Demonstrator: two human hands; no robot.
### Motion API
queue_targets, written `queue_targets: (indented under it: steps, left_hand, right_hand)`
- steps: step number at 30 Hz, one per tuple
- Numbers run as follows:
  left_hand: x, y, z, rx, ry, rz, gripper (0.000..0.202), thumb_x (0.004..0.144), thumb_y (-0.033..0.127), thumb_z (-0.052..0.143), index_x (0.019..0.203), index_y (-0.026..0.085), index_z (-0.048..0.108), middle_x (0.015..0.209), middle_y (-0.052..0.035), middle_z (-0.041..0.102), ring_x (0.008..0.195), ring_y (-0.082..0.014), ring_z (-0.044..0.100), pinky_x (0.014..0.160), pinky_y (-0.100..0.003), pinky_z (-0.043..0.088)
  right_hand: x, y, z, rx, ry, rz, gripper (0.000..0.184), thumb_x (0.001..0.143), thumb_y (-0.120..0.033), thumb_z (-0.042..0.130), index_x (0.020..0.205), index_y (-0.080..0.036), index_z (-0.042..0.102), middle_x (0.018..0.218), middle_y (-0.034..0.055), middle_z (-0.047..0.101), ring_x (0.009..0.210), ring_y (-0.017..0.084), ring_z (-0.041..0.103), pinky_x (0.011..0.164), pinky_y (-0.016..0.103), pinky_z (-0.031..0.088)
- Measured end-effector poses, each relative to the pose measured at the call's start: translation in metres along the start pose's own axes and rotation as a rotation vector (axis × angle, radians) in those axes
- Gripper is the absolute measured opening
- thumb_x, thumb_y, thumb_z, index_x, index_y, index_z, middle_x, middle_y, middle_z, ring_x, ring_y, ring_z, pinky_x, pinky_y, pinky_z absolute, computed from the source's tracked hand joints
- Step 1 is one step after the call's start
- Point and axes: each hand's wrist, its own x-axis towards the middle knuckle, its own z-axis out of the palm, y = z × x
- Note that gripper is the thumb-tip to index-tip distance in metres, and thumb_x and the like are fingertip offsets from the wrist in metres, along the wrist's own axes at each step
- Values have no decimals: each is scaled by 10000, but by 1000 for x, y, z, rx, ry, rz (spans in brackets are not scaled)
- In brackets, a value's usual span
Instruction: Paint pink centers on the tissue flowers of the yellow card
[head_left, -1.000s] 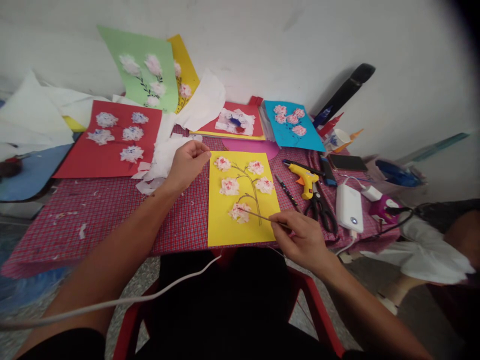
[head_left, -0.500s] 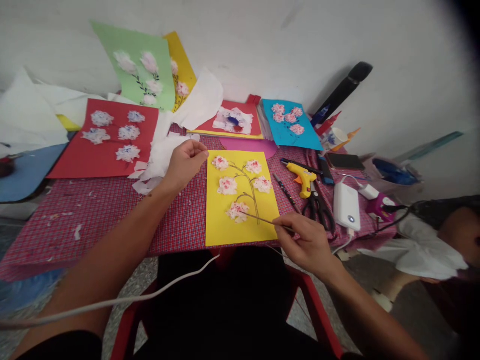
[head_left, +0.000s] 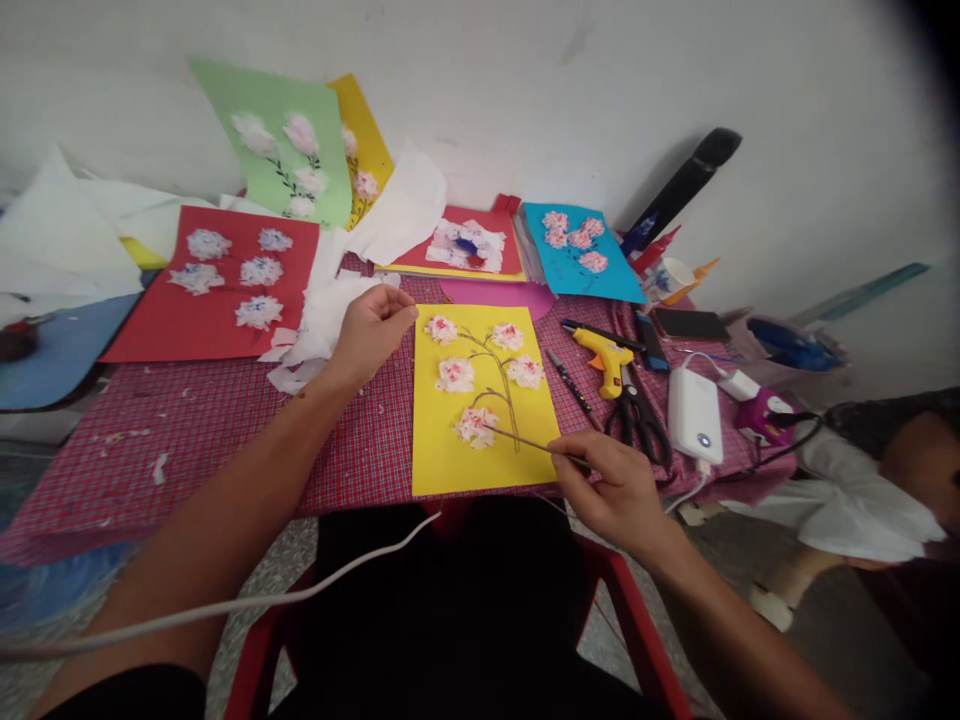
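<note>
At the table: right hand pinching thin stick above yellow card

Yellow card lies flat on red checked tablecloth, directly in front of the person, near the table's front edge. Four-plus-one layout: five white-and-pink tissue flowers on a drawn branching stem.

Right hand closed in a pinch, thumb and fingers gripping the thin stick near its rear end. Stick slants up-left across the card, tip at the lowest flower; contact cannot be told from this view.

Left hand loosely curled, fingers relaxed, nothing visible in it. Fingertips just beside the card's upper left corner, hand above crumpled white tissue.

To the card's right: pen, yellow glue gun, black-handled scissors, white power bank. Beyond the card: pink paper circle, blue card with pink flowers. To the left: red sheet with white-and-blue flowers. Green card with flowers leans against the wall. White cable crosses the left forearm
</note>
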Motion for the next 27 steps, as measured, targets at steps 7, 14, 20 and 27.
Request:
queue_targets:
  steps: [7,14,20,27]
  left_hand:
    - [-2,1,-3,-3,-8,8,86,828,230,726,873,225,653,620,35,527,475,-91,415,434,-261,270]
    - [-3,3,-2,26,-13,19,92,824,231,719,878,210,648,640,39,537,491,-85,417,446,-253,270]
    - [-1,-1,-4,16,-11,0,121,822,265,722,899,214,644,651,40,538,486,-89,417,448,-249,273]
    - [-1,0,-5,33,-15,24,115,824,269,722,887,207,649,694,25,575,528,-95,445,468,-253,296]
  right_hand:
    - [-2,-3,-1,24,-3,7,150,951,-113,624,989,-232,706,794,7,751,660,148,714,615,260,545]
    - [13,8,8,-4,110,19,132,960,-138,628,992,-235,711,827,14,753,691,158,713,640,279,549]
    - [40,12,37,-33,108,-79,143,965,-131,610,1012,-235,695,863,42,752,750,186,713,690,314,554]
    - [52,11,50,-116,41,-143,143,972,-126,588,1027,-213,688,878,66,738,786,205,712,716,325,548]
